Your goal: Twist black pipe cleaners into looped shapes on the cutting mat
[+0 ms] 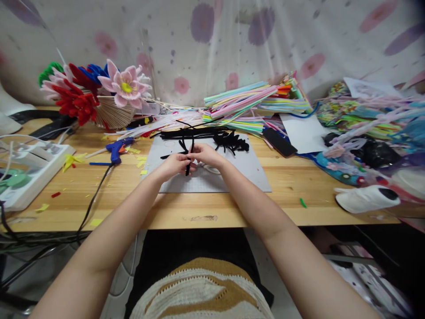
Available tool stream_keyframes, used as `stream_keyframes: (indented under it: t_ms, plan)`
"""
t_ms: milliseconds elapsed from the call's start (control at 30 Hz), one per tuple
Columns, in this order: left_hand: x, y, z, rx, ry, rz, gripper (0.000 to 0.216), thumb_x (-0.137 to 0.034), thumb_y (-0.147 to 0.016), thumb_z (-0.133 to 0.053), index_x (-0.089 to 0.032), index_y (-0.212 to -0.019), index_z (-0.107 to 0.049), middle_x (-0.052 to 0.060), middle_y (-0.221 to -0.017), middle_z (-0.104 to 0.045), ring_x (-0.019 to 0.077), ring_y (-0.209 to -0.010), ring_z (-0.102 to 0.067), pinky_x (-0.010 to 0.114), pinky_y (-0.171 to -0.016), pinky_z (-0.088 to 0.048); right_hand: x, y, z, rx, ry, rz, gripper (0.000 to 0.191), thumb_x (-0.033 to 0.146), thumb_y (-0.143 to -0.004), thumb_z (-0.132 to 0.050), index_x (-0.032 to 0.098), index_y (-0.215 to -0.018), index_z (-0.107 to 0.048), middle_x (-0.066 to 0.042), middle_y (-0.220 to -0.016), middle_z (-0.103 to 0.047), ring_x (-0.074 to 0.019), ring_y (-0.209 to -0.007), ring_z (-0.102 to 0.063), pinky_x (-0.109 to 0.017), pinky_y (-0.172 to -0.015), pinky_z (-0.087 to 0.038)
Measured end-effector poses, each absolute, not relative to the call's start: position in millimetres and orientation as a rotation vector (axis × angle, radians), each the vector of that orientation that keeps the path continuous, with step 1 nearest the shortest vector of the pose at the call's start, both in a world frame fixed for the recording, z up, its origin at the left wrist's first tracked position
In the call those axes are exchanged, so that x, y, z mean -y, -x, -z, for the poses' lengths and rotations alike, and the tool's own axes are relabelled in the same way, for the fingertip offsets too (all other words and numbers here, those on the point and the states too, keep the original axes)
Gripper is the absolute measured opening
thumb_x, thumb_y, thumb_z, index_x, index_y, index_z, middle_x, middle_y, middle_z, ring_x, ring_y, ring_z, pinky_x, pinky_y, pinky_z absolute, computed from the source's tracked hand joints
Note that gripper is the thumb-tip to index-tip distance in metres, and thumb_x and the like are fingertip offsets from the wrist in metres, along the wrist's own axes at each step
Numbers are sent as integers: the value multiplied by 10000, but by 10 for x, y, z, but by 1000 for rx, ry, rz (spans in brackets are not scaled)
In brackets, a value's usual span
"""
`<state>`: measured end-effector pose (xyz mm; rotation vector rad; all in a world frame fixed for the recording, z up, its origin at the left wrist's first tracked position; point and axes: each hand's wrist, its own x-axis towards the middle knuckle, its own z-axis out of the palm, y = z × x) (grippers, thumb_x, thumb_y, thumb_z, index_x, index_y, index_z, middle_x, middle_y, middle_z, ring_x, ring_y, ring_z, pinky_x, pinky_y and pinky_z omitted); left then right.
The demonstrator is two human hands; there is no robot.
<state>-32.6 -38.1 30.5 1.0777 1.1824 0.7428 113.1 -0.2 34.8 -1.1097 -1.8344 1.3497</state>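
Observation:
Black pipe cleaners (187, 169) are pinched between both hands over a grey mat (212, 186), their upper ends spreading apart above the fingers. My left hand (175, 165) is closed on them from the left. From the right, my right hand (204, 154) grips the same bundle, fingertips close to the left ones. Just behind lie a row of loose black pipe cleaners (199, 133) and a pile of bent, fuzzy black pieces (234, 142). Something pale and looped, partly hidden, rests on the mat under my right hand.
At left are a blue glue gun (116, 149), a white power strip (40, 173) and fuzzy flowers (124, 86). Pastel pipe cleaners (242, 99) are heaped behind the mat. A black phone (279, 141), white paper (303, 135) and a white computer mouse (367, 198) lie at right.

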Motion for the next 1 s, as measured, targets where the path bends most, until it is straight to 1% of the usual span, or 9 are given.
stream_keyframes:
  t_ms: [133,300,500,667,733,833,867,933,1000]
  plan:
    - [366,330,-314,-1204,-1127,-712,123,-144,-684,-670,-102,-800,-665,83,-724,-694,172,-658,-650,315,-638,-530,-19,-1140,-312,1861,1100,-1374,110,193,-695,-638,132,-691,-547,47,-525,-531,-60,-479,-470,-168,-438,-354]
    - [361,313,-337,-1229,-1124,-716,74,-139,-654,-671,-100,-717,-668,82,-680,-686,181,-653,-647,292,-592,-521,-61,-1161,-286,1891,1092,-1385,250,315,-636,-726,135,-643,-553,33,-497,-545,-68,-465,-476,-180,-440,-365]
    - [363,288,-341,-1218,-1151,-745,62,-123,-641,-679,-99,-693,-656,66,-644,-663,155,-601,-631,272,-582,-497,-67,-1158,-276,1876,1110,-1371,265,338,-626,-733,140,-643,-558,28,-510,-552,-76,-477,-487,-189,-454,-369]
    - [361,309,-340,-1237,-1172,-752,61,-118,-642,-672,-93,-681,-633,46,-587,-631,127,-527,-585,264,-552,-465,-60,-1161,-252,1884,1091,-1364,254,354,-665,-693,145,-700,-553,21,-563,-559,-78,-502,-484,-196,-475,-376]
    - [343,379,-339,-1284,-1202,-800,49,-120,-645,-657,-108,-685,-630,34,-592,-628,118,-519,-573,256,-555,-454,-63,-1228,-247,1914,1162,-1247,236,355,-698,-657,147,-759,-562,17,-613,-569,-78,-523,-479,-200,-496,-376]
    - [319,566,-361,-1494,-1396,-819,10,-149,-663,-623,-144,-668,-630,24,-616,-639,117,-538,-566,237,-560,-423,-53,-1425,-222,2014,1398,-879,189,295,-726,-615,157,-851,-584,4,-704,-593,-97,-613,-502,-216,-578,-384]
    - [316,643,-376,-1612,-1542,-778,39,-162,-676,-603,-158,-647,-630,20,-611,-638,121,-546,-561,233,-558,-403,-40,-1504,-207,2070,1476,-768,165,231,-728,-592,160,-878,-591,-9,-760,-611,-108,-669,-522,-223,-623,-390]
    - [321,799,-407,-1866,-1842,-590,129,-173,-697,-561,-181,-580,-613,24,-589,-629,148,-577,-557,246,-558,-366,2,-1650,-173,2268,1522,-602,215,131,-698,-558,165,-905,-603,-37,-870,-631,-137,-782,-542,-236,-690,-392]
    - [332,942,-424,-2012,-2037,-427,144,-221,-713,-554,-202,-586,-618,39,-606,-636,182,-630,-568,260,-566,-349,58,-1748,-145,2419,1481,-508,258,116,-697,-534,159,-941,-607,-68,-950,-625,-163,-882,-540,-249,-761,-391]
